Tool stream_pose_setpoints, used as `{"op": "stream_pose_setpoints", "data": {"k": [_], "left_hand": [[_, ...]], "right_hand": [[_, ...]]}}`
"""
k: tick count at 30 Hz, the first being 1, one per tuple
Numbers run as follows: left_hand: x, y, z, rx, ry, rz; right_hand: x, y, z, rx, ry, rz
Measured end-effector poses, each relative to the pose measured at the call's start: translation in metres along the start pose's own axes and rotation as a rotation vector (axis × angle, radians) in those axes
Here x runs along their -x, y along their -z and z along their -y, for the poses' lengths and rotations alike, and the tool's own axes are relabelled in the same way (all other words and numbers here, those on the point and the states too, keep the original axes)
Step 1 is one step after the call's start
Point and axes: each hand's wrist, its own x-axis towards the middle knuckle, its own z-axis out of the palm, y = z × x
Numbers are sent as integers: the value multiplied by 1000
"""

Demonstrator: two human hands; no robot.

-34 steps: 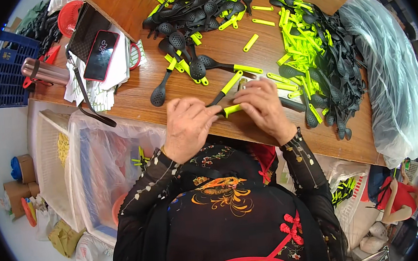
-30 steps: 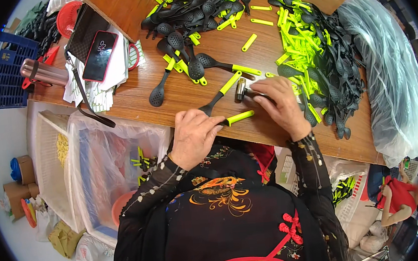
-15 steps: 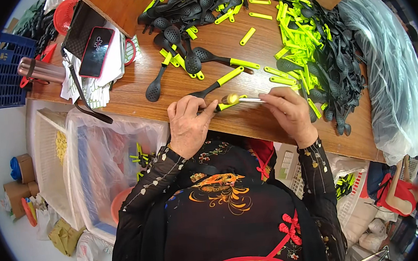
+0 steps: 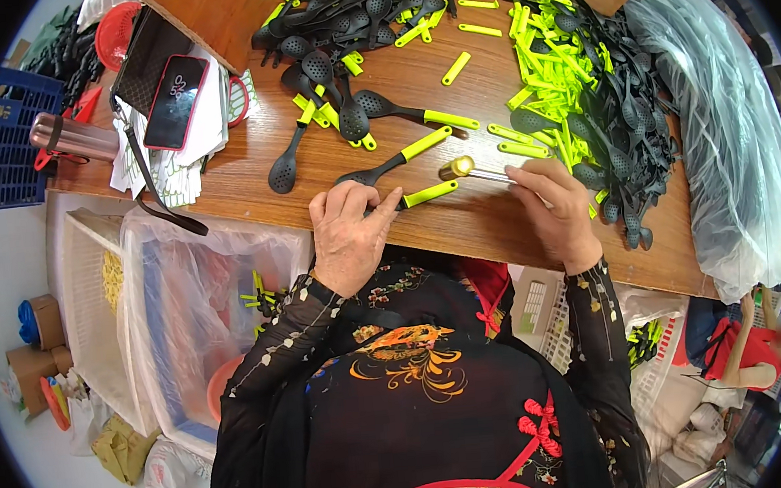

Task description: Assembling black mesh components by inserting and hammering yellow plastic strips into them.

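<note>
My left hand [image 4: 351,236] presses down near the table's front edge, its fingers closed on the black end of a kitchen utensil. The utensil's lime-green handle [image 4: 431,194] points right; its black head is hidden under my hand. In my right hand [image 4: 555,214] is a small hammer [image 4: 458,167] with a yellowish head and a thin metal shaft. The hammer head is just up and right of the green handle, apart from it. Just beyond my left hand lies a black spoon with a green handle [image 4: 426,144]. Another slotted spoon [image 4: 374,104] lies farther back.
A heap of black spoons [image 4: 345,18] fills the back. Loose green handles [image 4: 541,58] and black spoon heads [image 4: 629,124] are piled right, beside clear plastic bags [image 4: 716,127]. Phone [image 4: 177,100], papers and a flask [image 4: 75,136] sit left. A plastic-lined crate [image 4: 217,248] stands below.
The hammer head has moved right and up, away from the handle's end, and its shaft now tilts. My right hand shifts slightly right. The left hand stays on the utensil.
</note>
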Motion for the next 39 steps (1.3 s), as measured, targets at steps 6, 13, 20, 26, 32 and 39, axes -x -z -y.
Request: {"op": "stream_pose_setpoints", "data": {"k": [6,13,20,26,32,39], "left_hand": [[1,-1,1,0,-14,-3],[40,49,8,-35,-37,9],[202,83,100,-250,414,99],[180,75,103,-223,492,4],[16,81,4,51,40,-117],[-4,6,18,70,-76,43]], "right_hand": [[9,8,-1,117,-50,87],[12,-9,6,120,-284,157],[-32,-22,10,186,4,4],[-86,-65,-11,211,222,97],[-93,-76,-3,263,366,210],[-60,-81,21,167,291,177]]}}
